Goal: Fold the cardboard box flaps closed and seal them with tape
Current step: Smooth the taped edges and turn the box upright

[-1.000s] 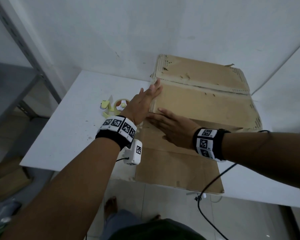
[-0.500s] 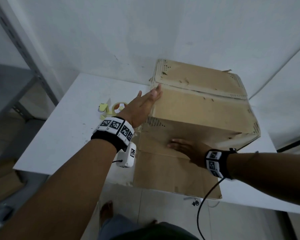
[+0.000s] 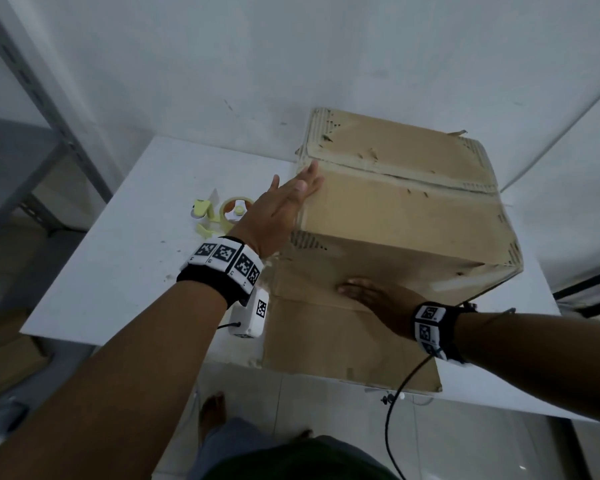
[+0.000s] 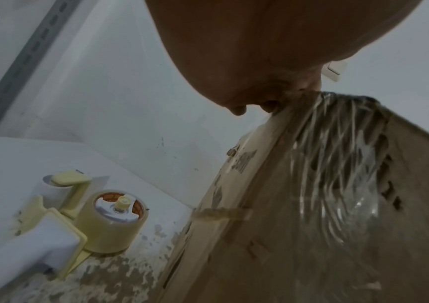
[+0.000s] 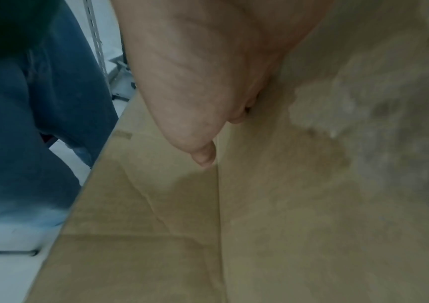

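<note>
Box (image 3: 406, 216) of worn cardboard sits on white tabletop (image 3: 125, 271) against wall, top flaps folded down. Left hand (image 3: 278, 213) flat, fingers straight, pressing box's left top edge. Right hand (image 3: 378, 299) flat against near side, fingers extended, gripping nothing. Tape dispenser (image 3: 222, 213) lies just left of box, untouched.

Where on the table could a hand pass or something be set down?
Bare white table lies left of the left hand, nearer than the tape dispenser. The cardboard box, its open flap and right hand crowd the rest.
</note>
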